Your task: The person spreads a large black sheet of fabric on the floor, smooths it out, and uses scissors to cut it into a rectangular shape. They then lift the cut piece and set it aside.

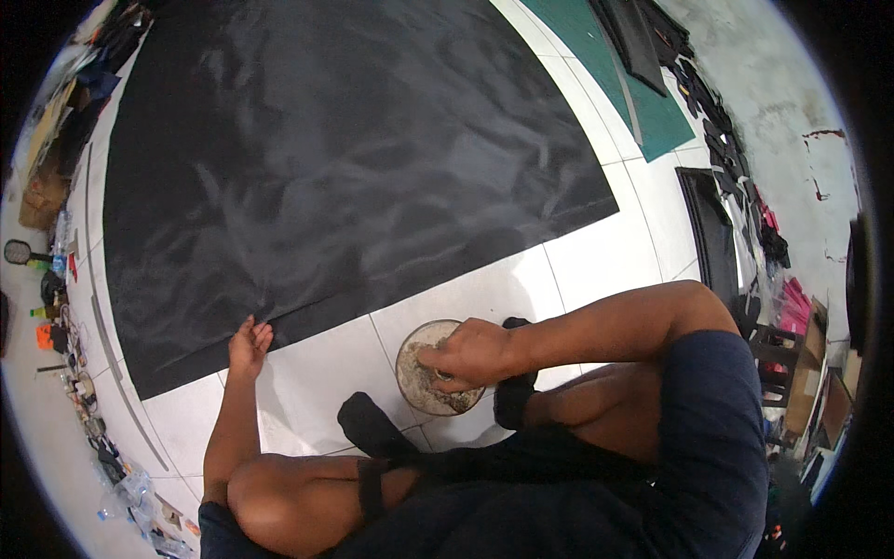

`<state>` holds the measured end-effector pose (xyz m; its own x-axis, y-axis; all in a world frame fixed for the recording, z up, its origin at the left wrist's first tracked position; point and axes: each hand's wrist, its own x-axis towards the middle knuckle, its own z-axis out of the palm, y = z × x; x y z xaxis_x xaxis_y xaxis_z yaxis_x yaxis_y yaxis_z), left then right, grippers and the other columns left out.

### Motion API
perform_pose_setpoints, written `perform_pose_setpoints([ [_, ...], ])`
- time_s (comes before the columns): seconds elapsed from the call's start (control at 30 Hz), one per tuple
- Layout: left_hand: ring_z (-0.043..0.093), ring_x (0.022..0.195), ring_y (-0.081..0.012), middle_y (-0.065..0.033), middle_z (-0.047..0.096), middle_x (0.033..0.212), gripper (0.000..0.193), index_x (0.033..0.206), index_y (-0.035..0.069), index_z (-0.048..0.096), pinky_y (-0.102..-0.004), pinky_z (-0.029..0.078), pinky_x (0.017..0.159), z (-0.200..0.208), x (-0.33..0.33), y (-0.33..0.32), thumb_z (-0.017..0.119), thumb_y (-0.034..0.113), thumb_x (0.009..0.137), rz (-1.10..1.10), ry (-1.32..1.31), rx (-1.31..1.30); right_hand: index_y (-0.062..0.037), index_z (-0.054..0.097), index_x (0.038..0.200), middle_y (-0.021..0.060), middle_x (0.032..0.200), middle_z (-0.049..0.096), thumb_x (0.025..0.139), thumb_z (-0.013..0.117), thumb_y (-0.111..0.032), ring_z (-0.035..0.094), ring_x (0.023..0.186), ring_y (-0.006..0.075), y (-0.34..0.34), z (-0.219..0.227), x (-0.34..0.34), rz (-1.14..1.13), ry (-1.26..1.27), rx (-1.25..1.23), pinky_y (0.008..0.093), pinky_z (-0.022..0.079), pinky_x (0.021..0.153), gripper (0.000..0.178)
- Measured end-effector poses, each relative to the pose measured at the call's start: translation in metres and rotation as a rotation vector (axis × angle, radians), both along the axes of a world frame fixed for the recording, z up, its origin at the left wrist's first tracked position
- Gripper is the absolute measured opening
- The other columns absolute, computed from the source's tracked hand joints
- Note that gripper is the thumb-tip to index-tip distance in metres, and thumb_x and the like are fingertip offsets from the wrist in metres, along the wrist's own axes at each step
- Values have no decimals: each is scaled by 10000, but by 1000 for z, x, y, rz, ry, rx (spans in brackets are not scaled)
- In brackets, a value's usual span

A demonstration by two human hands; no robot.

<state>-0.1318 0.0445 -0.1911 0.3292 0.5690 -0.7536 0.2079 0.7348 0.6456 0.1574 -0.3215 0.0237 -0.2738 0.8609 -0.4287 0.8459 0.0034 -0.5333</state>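
Observation:
A large sheet of black fabric (363,177) lies spread on the floor in front of me, its surface lightly creased. At its near left edge rests my left hand (250,348), palm partly turned up and fingers apart, touching the fabric's border. My right hand (470,354) is over a round, pale container (410,389) with a stained, mottled grey-beige surface, standing between my feet. Its fingers are curled down onto that surface. What they pinch, if anything, is hidden under the hand.
White floor tiles (596,256) surround the fabric. A green sheet (666,135) and black folded pieces (710,233) lie to the right, along the wall. Bottles, bags and small tools (70,345) line the left side. My sock-covered feet (368,424) flank the container.

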Motion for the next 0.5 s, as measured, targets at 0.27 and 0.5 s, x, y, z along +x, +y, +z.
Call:
perform_pose_setpoints([
  [0.27, 597, 838, -202, -106, 593, 954, 484, 1173, -7, 487, -307, 509, 754, 27, 12, 4, 623, 387, 927, -39, 132, 51, -37, 528, 1038, 179, 863, 653, 851, 662, -422, 651, 900, 352, -11, 6, 88, -67, 94, -74, 450, 511, 765, 449],
  [0.5, 548, 631, -150, -41, 535, 719, 281, 927, 54, 479, -266, 498, 590, 19, 12, -5, 604, 304, 953, 16, 26, 9, -57, 587, 952, 150, 844, 661, 897, 616, -387, 656, 850, 342, -136, -55, 166, -571, -197, -71, 433, 514, 744, 336],
])
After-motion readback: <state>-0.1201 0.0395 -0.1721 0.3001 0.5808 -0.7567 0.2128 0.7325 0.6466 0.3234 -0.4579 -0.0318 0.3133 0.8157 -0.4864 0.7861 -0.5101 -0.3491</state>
